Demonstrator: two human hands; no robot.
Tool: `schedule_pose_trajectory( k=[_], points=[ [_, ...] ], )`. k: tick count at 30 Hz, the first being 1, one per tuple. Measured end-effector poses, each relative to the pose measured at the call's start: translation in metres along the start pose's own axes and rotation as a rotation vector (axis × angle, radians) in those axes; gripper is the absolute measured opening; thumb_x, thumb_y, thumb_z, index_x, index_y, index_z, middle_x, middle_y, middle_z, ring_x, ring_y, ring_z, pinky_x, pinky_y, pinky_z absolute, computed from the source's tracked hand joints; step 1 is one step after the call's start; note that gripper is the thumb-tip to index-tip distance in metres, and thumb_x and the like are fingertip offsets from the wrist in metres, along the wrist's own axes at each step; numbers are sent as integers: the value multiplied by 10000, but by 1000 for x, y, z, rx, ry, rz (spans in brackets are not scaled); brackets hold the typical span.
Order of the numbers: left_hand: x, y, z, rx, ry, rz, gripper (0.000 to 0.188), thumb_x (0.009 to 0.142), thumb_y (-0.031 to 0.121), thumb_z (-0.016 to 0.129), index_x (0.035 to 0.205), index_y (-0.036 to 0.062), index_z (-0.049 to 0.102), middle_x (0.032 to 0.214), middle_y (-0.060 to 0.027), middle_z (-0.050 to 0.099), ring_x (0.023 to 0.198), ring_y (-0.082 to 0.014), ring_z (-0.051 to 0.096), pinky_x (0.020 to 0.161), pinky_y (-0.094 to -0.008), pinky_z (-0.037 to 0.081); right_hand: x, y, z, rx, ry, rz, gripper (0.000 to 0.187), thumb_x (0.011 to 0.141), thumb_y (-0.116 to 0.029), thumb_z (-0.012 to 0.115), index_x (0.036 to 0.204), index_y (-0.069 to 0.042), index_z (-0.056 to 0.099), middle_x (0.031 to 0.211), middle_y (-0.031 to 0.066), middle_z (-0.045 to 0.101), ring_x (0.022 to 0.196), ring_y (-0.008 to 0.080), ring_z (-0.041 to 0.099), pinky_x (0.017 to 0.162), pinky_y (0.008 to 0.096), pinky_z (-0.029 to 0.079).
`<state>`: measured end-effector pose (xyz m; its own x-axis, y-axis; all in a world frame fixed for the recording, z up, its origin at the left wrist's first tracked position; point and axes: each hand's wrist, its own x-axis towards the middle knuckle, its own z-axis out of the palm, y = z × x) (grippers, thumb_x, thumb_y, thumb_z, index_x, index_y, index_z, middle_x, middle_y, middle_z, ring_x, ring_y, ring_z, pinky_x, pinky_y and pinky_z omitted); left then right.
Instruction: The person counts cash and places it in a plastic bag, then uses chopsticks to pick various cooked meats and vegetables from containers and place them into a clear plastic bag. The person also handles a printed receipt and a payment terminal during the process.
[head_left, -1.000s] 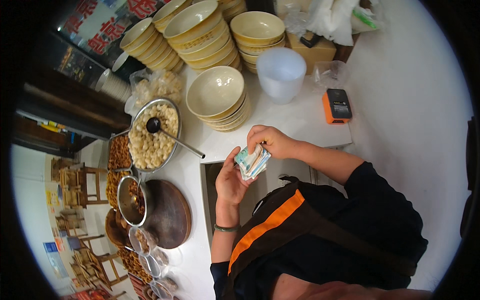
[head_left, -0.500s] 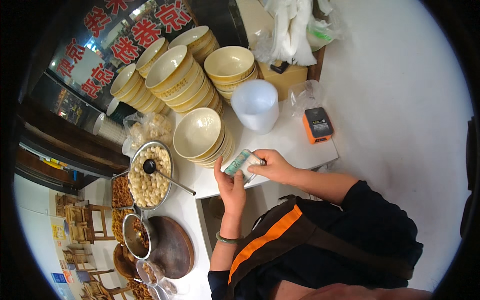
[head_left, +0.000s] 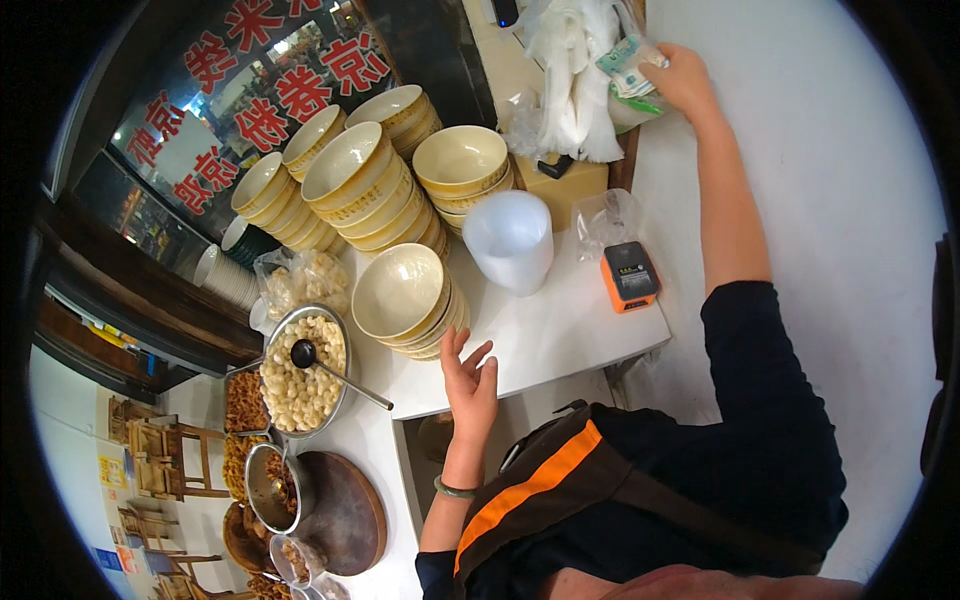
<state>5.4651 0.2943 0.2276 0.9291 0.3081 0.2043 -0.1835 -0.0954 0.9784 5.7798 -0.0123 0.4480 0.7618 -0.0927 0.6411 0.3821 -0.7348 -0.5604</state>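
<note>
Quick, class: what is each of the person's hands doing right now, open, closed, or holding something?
Left hand: open, fingers spread, empty, over the white counter edge.
Right hand: closed on a folded wad of banknotes, raised far from the counter.

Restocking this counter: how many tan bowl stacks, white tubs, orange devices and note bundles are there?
Tan bowl stacks: 6
White tub: 1
Orange device: 1
Note bundle: 1
Total: 9

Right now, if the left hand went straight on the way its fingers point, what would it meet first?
The left hand, open, points up the counter toward the short stack of cream bowls just beyond its fingertips; that stack would likely come first, though depth is unclear.
</note>
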Motion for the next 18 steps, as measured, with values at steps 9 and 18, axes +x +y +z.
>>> schedule_pose_trajectory(
  k=[9, 18],
  points=[
    [-26, -26, -20, -61, 105, -162, 632, 916, -13, 525, 1457, 101, 220, 1339, -175, 423, 1117, -230, 576, 852, -316, 489, 24, 13, -9, -185, 48, -83, 390, 741, -259, 650, 1058, -33, 675, 966, 164, 691, 891, 294, 655, 807, 373, 496],
    [-41, -50, -31, -150, 198, -355, 561, 905, -13, 540, 1402, 83, 300, 1242, -131, 493, 1073, -235, 589, 811, -303, 492, -12, 10, -6, -45, 160, 18, 363, 715, -260, 614, 1009, -61, 686, 963, 195, 675, 913, 358, 640, 812, 417, 497]
  ],
)
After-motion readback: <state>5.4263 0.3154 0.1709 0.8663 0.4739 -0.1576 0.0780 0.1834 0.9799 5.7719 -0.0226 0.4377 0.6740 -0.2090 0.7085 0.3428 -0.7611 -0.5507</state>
